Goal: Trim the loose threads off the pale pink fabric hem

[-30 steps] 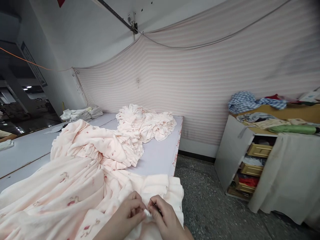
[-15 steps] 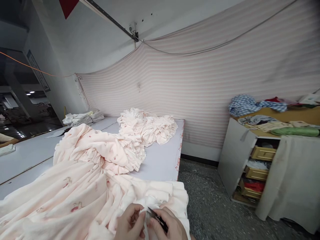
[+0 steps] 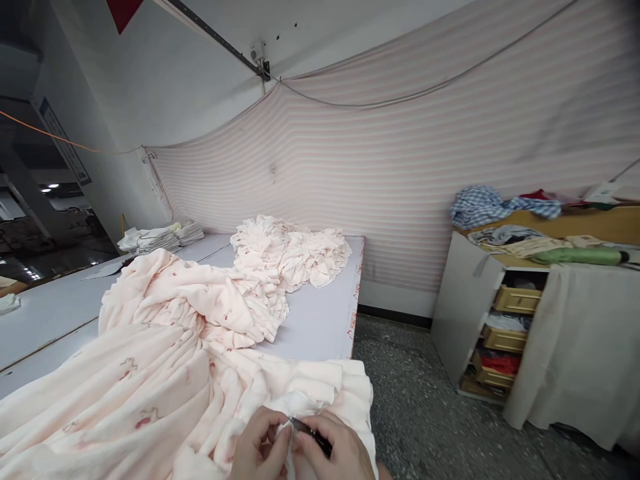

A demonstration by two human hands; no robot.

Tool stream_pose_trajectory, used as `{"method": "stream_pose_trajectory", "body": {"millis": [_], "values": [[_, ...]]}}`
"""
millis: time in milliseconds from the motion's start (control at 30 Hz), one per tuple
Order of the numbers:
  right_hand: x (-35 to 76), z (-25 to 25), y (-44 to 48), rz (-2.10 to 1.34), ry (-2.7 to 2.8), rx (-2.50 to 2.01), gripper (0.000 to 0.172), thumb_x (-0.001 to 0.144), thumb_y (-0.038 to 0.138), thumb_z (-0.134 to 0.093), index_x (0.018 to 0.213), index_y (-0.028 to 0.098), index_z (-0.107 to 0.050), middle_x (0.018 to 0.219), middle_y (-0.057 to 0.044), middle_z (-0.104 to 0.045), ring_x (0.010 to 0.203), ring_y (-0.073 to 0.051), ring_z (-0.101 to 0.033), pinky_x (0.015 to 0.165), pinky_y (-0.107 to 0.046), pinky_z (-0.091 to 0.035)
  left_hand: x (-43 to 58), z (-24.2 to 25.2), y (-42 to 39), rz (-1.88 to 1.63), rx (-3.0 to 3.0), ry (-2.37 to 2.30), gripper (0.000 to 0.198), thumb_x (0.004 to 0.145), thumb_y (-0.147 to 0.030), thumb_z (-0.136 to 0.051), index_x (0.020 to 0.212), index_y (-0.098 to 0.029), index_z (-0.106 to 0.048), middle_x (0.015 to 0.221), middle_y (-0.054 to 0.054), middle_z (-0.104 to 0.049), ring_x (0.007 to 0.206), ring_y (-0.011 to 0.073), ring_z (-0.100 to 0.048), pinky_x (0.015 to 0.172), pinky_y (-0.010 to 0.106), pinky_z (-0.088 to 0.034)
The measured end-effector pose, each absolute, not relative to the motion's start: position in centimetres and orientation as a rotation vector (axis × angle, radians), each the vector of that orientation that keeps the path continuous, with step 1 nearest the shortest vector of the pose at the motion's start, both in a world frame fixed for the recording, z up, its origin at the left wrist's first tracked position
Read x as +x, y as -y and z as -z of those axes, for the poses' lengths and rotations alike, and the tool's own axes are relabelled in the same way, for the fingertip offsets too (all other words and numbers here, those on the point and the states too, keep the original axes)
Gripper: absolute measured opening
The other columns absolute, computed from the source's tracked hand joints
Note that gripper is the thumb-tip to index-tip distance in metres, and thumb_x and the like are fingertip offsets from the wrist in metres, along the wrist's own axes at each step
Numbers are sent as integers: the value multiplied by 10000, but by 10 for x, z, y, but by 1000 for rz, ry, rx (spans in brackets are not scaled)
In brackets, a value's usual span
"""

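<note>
A long pale pink fleece fabric [image 3: 150, 373] with small red prints lies bunched over the grey table [image 3: 315, 320]. At the bottom edge of the head view my left hand [image 3: 260, 450] pinches a fold of this fabric at its near edge. Right beside it, my right hand [image 3: 335, 453] is closed on a small dark tool [image 3: 310, 432], perhaps snips, whose tip meets the pinched fold. Both hands touch each other and are cut off by the frame's bottom edge.
A second heap of pink fabric [image 3: 290, 250] sits at the table's far end, and folded white stacks [image 3: 160, 235] lie at the far left. Right of the table is speckled floor [image 3: 415, 413], then a shelf unit [image 3: 495, 327] with drawers and piled cloths. A striped curtain [image 3: 400, 180] covers the wall.
The hands slid lower in the frame. The dark tool, barely visible a second ago, now shows between my fingers at the fold. The view shifted slightly.
</note>
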State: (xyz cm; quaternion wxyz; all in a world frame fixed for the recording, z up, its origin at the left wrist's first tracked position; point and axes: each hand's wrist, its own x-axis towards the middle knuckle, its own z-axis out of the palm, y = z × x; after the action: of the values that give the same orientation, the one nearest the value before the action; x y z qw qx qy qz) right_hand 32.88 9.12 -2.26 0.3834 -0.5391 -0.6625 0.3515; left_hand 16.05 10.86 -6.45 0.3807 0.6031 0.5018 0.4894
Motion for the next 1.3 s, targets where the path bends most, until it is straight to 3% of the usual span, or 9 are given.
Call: {"method": "stream_pose_trajectory", "body": {"millis": [267, 400, 533, 800, 1067, 1300], "values": [[325, 33, -96, -950, 1529, -1293, 239, 827, 324, -548, 759, 192, -735, 761, -62, -716, 767, -230, -664, 712, -286, -483, 162, 61, -108, -1202, 1489, -1313, 409, 759, -578, -608, 810, -180, -687, 605, -36, -509, 411, 77, -468, 376, 185, -380], [328, 46, -95, -1000, 1487, -1299, 205, 802, 325, -577, 834, 188, -727, 844, -64, -719, 834, -240, -667, 755, -284, -489, 156, 56, -110, -1077, 1331, -1279, 488, 753, -619, -592, 849, -146, -667, 484, -53, -513, 416, 94, -491, 447, 201, -382], [327, 51, -94, -1036, 1510, -1318, 228, 782, 312, -601, 934, 210, -737, 928, -67, -729, 902, -255, -664, 803, -296, -489, 149, 57, -113, -996, 1203, -1190, 480, 735, -576, -649, 930, -138, -668, 518, -47, -565, 465, 99, -510, 500, 210, -377], [320, 42, -98, -971, 1566, -1325, 222, 801, 336, -592, 901, 210, -746, 907, -73, -725, 901, -256, -657, 809, -298, -472, 152, 66, -113, -1065, 1238, -1262, 533, 695, -630, -646, 890, -135, -690, 448, -51, -529, 396, 92, -479, 444, 201, -340], [325, 39, -96, -978, 1558, -1278, 192, 794, 320, -599, 818, 198, -746, 801, -60, -697, 811, -231, -650, 731, -275, -472, 158, 50, -106, -1116, 1364, -1219, 420, 732, -591, -638, 821, -188, -719, 612, -30, -565, 423, 71, -483, 426, 195, -379], [331, 52, -96, -1016, 1486, -1219, 227, 819, 355, -564, 808, 184, -712, 825, -68, -706, 810, -232, -656, 740, -287, -480, 154, 62, -105, -1191, 1602, -1212, 354, 791, -530, -604, 905, -215, -718, 712, -2, -552, 498, 102, -522, 440, 216, -408]]}}
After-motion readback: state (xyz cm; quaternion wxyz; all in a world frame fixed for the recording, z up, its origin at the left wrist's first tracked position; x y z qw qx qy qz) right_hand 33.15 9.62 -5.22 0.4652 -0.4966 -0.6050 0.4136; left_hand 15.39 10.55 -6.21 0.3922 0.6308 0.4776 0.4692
